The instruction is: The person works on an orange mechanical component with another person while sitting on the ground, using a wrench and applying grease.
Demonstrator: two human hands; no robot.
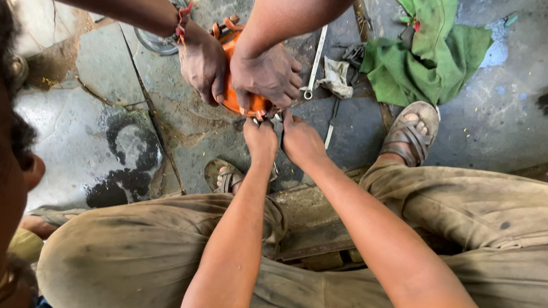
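— Where does the orange part [233, 100] lie from the wearer's hands?

— Straight ahead of them, on the stone floor [96, 56]. Both hands meet at the near edge of the orange part, where a small metal piece [270, 115] sticks out toward the wearer. The left hand [260, 139] sits just below that edge, and the right hand [301, 140] is beside it, a shade to the right.

— Which one is nearer?

— Much the same. Both sets of fingertips touch at the near edge of the orange part; the left looks a little more centred under it.

— And the fingers?

— Pinched in on the small metal piece, both hands, fingertips drawn together. Whether they truly clamp it or only press against it, I cannot tell; the spot is crowded and small.

— The long axis of the orange part?

— Mostly hidden. A co-worker's two hands [242, 70] cover it from the far side, pressing down. What shows runs from its far upper-left end, by a round metal dish [158, 39], toward the wearer.

— How do the arms lie?

— Both forearms stretch out between the raised knees, nearly straight, converging on the orange part, wrists low.

— Anything else close by?

— A spanner [314, 64] lies just right of the orange part, with a grey rag [336, 78] beyond it and a green cloth [431, 48] farther right. A sandalled foot [410, 135] rests to the right of the orange part, nearer the wearer.
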